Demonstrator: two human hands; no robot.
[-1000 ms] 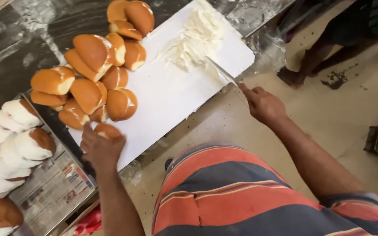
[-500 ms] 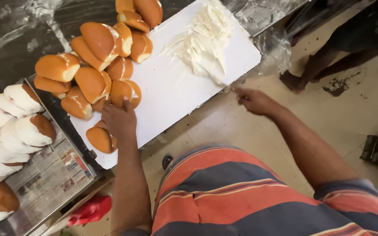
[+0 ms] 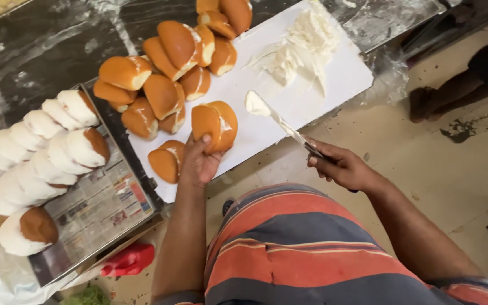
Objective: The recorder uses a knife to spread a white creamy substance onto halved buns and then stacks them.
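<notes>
My left hand grips a split golden bun above the white board. My right hand holds a knife whose blade tip carries a dab of white cream, just right of the bun. A mound of white cream is smeared on the far end of the board. A pile of several browned buns lies on the board's left part, and one more bun sits near my left wrist.
A metal tray lined with newspaper holds rows of cream-filled buns at the left. A red object lies on the floor below it. Another person's feet stand at the right on the tiled floor.
My left hand set one bun down at the board's near edge and picked up another. My right hand took cream from the mound and brought the loaded knife toward the bun.
</notes>
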